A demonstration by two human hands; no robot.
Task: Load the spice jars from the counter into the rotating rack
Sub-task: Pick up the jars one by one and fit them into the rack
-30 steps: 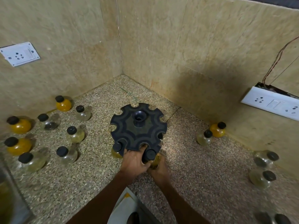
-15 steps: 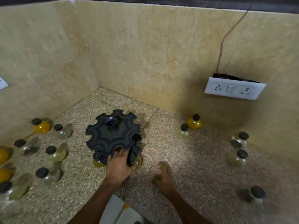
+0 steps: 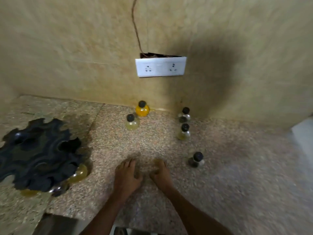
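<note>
While both forearms enter from the bottom edge, the scene reads near to far as follows.

Left hand [image 3: 126, 175]: low centre of the frame, over the speckled table [image 3: 237, 175], fingers spread and slightly bent, holding nothing.
Right hand [image 3: 160, 173]: just beside the left, fingers loosely curled downward; motion blur leaves it unclear whether the fingertips touch the stone, but nothing is held.
Rotating rack [image 3: 39, 153]: black, notched disc at the left edge, blurred; yellowish jars [image 3: 78, 173] hang in the notches at its lower right rim.
Dark jar [image 3: 195, 159]: black cap, right of the right hand, standing alone on the table.
Pale jar [image 3: 183, 133]: further up, right of centre, clear with yellowish contents.
Second clear jar [image 3: 184, 114]: directly behind it, close to the wall.
Light yellow jar [image 3: 132, 122]: centre, upright, black cap.
Orange jar [image 3: 142, 109]: just behind and right of that one, against the wall.
Socket plate [image 3: 160, 67]: white, on the tiled wall in the upper centre, with a thin wire [image 3: 135, 26] rising from it.
</note>
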